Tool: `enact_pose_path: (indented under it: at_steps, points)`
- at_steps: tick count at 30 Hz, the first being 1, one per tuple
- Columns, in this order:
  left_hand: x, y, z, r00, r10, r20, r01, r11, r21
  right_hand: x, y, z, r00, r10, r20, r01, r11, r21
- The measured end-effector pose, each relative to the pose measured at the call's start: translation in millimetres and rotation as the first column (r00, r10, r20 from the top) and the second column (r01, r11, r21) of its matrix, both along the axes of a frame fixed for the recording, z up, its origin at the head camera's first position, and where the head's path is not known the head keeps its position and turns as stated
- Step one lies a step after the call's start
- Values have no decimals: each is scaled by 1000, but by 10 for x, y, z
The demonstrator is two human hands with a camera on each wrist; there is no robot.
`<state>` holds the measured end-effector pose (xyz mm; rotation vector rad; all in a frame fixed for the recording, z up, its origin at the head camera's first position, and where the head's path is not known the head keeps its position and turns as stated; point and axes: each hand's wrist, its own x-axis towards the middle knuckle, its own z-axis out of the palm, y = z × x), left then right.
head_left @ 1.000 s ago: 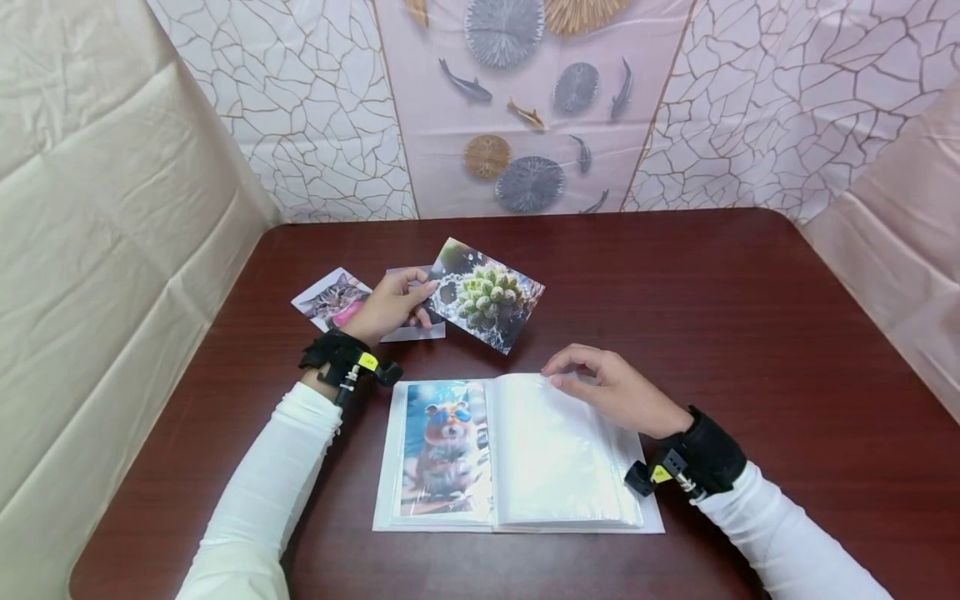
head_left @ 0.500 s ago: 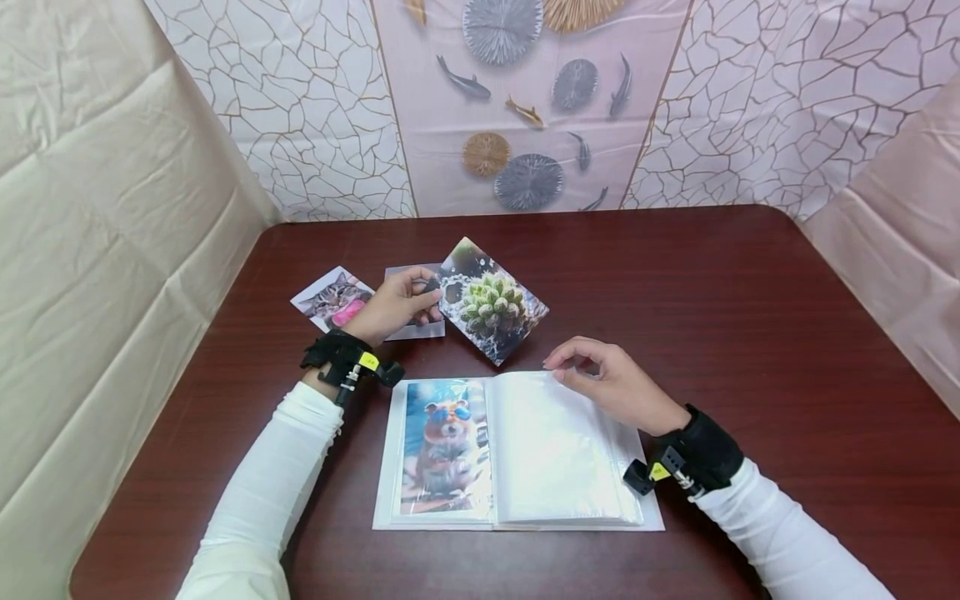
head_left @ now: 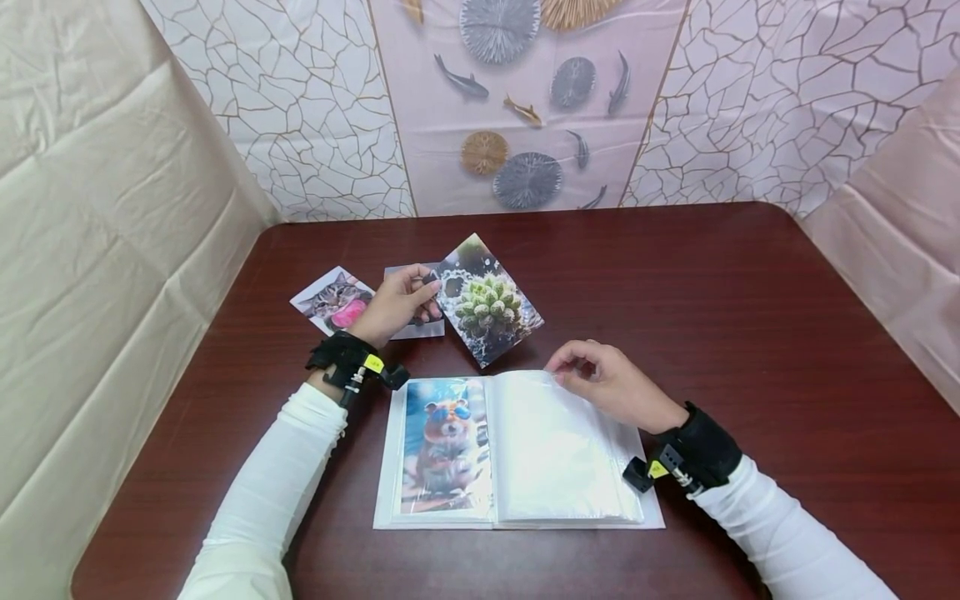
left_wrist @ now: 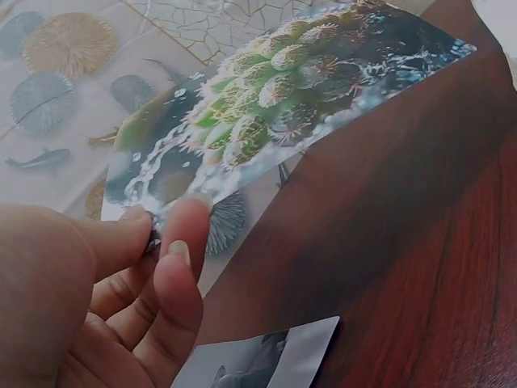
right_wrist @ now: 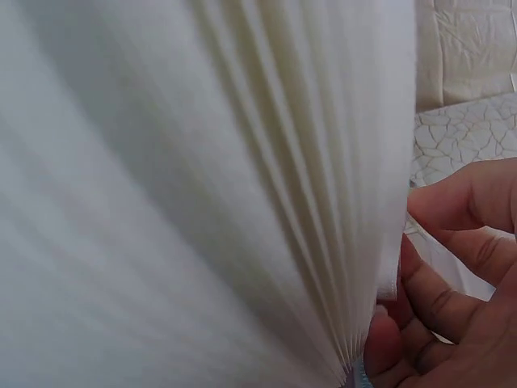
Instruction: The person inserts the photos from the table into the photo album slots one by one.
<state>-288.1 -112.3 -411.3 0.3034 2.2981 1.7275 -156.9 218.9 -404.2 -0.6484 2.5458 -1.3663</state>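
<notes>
My left hand (head_left: 397, 308) pinches the left corner of a cactus photo (head_left: 491, 304) between thumb and fingers. The print is raised over the table and turned on its corner; in the left wrist view the photo (left_wrist: 275, 105) slants upward from the fingertips. Below it, a white photo album (head_left: 573, 462) lies spread out. Its left page holds a bear picture (head_left: 447, 450) in a clear pocket, while the right page is blank white. At the top edge of that page, my right hand (head_left: 611, 387) pinches the plastic sleeve. From the right wrist, fanned album pages (right_wrist: 266, 162) fill most of the view beside the fingers.
A cat photo (head_left: 328, 298) lies on the dark red table (head_left: 750, 333) at the left. Beside it is a grey-edged photo (head_left: 423, 331), partly covered by my left hand. Patterned cloth (head_left: 517, 108) hangs behind the table's far edge.
The cactus photo has turned clockwise in my left hand, its lower corner swinging left and down toward the album. My right hand stays at the page's top edge, barely shifting.
</notes>
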Motion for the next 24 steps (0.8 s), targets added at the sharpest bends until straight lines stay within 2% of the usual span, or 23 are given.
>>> enact_pose_path:
  at_steps: [5, 12, 24]
  points:
    - [27, 44, -14, 1000, 7, -23, -6, 999, 39, 8, -5, -5, 1000, -4, 10, 4, 1000, 17]
    - [74, 139, 1, 997, 10, -83, -4, 997, 74, -9, -10, -11, 1000, -18, 8, 18, 1000, -22]
    - [42, 299, -35, 984, 82, -161, -63, 991, 118, -2, -16, 12, 999, -32, -3, 32, 995, -93]
